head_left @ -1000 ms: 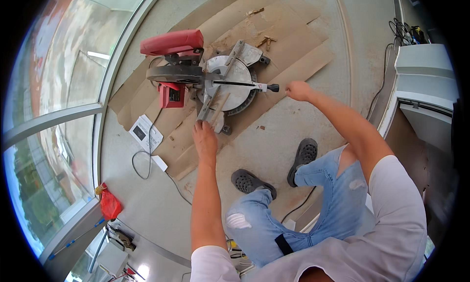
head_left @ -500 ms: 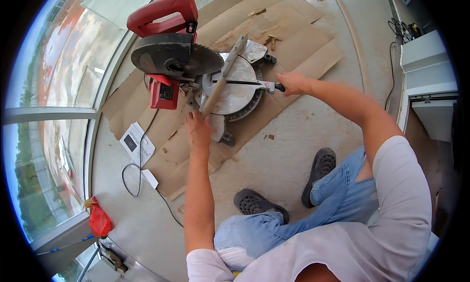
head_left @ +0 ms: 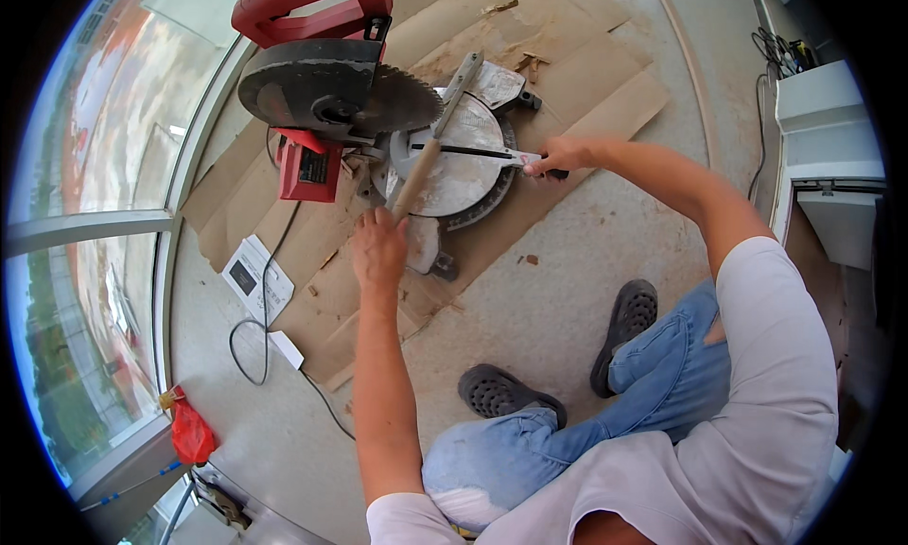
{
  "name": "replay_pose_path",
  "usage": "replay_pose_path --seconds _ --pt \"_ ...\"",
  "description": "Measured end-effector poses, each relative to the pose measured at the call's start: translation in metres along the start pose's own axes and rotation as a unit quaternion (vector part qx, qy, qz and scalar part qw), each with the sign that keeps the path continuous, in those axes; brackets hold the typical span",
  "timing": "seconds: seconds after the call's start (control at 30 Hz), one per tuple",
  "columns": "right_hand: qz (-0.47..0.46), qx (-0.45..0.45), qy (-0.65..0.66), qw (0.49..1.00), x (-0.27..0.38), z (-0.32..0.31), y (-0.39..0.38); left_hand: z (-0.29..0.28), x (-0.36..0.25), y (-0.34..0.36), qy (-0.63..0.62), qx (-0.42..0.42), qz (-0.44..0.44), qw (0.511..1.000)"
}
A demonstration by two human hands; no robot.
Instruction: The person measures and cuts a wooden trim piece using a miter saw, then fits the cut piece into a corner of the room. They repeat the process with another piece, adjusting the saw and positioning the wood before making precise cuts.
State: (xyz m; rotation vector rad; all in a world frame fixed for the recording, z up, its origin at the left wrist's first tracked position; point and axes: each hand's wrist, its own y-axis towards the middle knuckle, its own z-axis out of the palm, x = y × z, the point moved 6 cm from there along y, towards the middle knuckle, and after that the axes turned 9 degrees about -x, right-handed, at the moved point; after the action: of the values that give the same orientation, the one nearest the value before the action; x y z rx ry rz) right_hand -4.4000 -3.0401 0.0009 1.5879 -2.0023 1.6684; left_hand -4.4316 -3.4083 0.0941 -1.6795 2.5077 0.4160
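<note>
A miter saw with a red body and handle [head_left: 312, 11] stands on the floor ahead of me, its toothed blade [head_left: 402, 101] raised above the round metal turntable [head_left: 459, 181]. Against the fence [head_left: 462, 86] lies a short light-brown wooden strip [head_left: 416, 178]. My left hand [head_left: 380, 252] has its fingers closed round the near end of that strip. On the right, my right hand [head_left: 558, 155] grips the black turntable handle at the front of the saw, which it mostly hides.
Flattened cardboard [head_left: 596, 96] with sawdust and wood scraps lies under the saw. A power cord [head_left: 268, 342] loops past a printed sheet [head_left: 255, 276] at left. Glass panes border the left side; a long wood strip [head_left: 686, 58] lies beyond the cardboard. White drawers [head_left: 828, 120] stand at right.
My right hand has moved farther over the turntable handle and now wraps more of it. My left hand stays at the strip's end. The whole view has shifted slightly.
</note>
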Motion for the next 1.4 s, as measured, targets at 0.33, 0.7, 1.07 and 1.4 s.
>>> replay_pose_path --seconds 0.33,0.7,1.07,1.4 --pt "0.01 -0.1 0.199 0.975 0.041 0.134 -0.049 -0.002 -0.003 0.003 -0.019 0.011 -0.007 1.0" --pt "-0.006 -0.153 0.272 0.95 0.045 0.16 -0.05 -0.005 -0.004 0.002 -0.017 -0.011 0.003 1.0" --pt "0.011 -0.151 0.288 0.945 0.05 0.158 -0.056 -0.008 -0.004 0.001 -0.021 -0.004 -0.009 1.0" --pt "0.02 -0.143 0.285 0.948 0.052 0.155 -0.058 -0.007 -0.003 0.004 -0.007 0.013 -0.026 1.0"
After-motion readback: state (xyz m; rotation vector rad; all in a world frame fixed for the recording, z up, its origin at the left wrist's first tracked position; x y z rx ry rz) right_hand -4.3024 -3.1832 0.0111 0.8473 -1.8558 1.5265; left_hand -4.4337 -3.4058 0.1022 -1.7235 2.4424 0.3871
